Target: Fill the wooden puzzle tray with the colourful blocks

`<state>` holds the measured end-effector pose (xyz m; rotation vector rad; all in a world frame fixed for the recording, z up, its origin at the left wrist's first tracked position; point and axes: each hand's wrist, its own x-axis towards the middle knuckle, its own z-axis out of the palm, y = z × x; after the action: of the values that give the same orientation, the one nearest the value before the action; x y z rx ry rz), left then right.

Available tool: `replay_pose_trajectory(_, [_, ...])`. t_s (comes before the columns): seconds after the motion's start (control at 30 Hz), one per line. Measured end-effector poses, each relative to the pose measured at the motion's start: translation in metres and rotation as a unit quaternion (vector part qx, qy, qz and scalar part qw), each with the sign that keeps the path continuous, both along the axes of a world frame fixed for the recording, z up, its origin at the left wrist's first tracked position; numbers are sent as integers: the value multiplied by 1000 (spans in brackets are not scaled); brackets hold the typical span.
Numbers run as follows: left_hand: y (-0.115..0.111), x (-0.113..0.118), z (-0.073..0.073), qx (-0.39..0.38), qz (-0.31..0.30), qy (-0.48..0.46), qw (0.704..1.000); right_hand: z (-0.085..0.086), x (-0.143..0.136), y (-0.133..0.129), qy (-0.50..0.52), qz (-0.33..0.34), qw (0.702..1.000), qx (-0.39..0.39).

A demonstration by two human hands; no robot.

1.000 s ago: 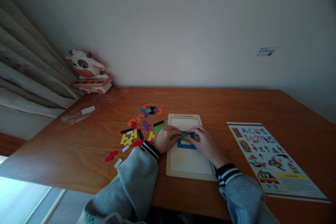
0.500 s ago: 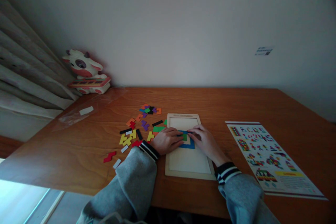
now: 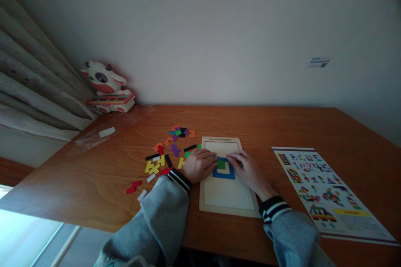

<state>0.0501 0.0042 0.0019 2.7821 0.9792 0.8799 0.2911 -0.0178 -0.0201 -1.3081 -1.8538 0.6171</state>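
A wooden puzzle board [image 3: 230,202] with a pale inside and a raised frame lies flat before me. Near its middle, blue flat puzzle pieces [image 3: 224,176] form a square outline around a green piece [image 3: 221,165], with some bare board showing inside. My left hand [image 3: 199,165] rests over the board's left edge, its fingers bent and closed at the blue pieces' upper left side. Opposite it, my right hand [image 3: 246,170] has thumb and fingertips closed at the upper right corner of the blue. The fingertips partly hide what they touch.
Several loose coloured pieces [image 3: 153,168] are scattered left of the board, with a red piece [image 3: 133,187] nearest the left. A printed pattern sheet [image 3: 332,194] lies to the right. At the back left stands a cow toy [image 3: 108,87] beside clear plastic wrapping [image 3: 90,139].
My right fingers have drawn slightly back from the green piece, and more of the blue and green shows between my hands. The whole view has shifted slightly.
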Motion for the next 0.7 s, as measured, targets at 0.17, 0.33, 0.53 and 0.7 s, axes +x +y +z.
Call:
replay_pose_trajectory(0.17, [26,-31,-5,-1,160,-49,986,3,0,-3,12,-1,1000,-13])
replay_pose_trajectory(0.33, [37,-54,-8,-14,107,-21,994,7,-1,-4,12,-1,1000,-19])
replay_pose_trajectory(0.53, [32,-54,-5,-41,33,28,998,5,0,-2,15,-8,1000,-15])
replay_pose_trajectory(0.7, [29,-66,-2,-38,47,28,998,4,4,0,12,-20,1000,-10])
